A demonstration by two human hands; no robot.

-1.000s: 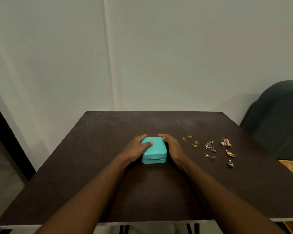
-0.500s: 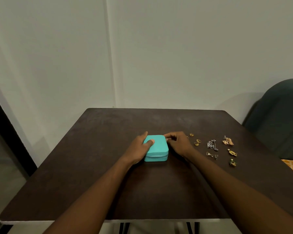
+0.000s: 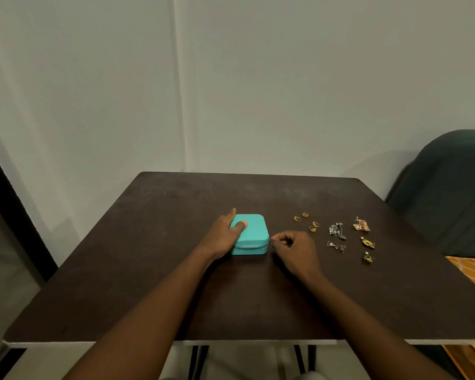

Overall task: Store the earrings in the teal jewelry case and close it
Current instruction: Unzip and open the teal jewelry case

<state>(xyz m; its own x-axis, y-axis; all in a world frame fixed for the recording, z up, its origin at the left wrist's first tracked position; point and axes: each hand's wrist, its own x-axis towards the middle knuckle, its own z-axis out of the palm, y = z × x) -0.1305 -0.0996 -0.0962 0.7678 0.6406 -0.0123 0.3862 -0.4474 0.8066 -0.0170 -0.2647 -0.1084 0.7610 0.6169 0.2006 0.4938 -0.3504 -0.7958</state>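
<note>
The teal jewelry case [image 3: 254,234] lies closed on the dark table [image 3: 176,297], near its middle. My left hand [image 3: 221,237] holds the case from its left side, thumb pressed on the lid. My right hand [image 3: 294,249] sits just right of the case's front corner, fingers curled, pinching the small metal zipper pull [image 3: 272,240]. To the right lie several earrings: small gold ones [image 3: 306,222], a silver pair [image 3: 336,231], a copper leaf pair [image 3: 362,225], a thin silver pair [image 3: 336,246] and gold drops [image 3: 367,250].
A dark upholstered chair [image 3: 450,193] stands to the right of the table, with an orange patterned fabric [image 3: 472,270] below it. A grey wall is behind, and a dark door frame [image 3: 8,215] runs along the left.
My right hand moved from the case's back right side to its front right corner, now pinching the zipper pull. My left hand stays on the case, which shifted slightly.
</note>
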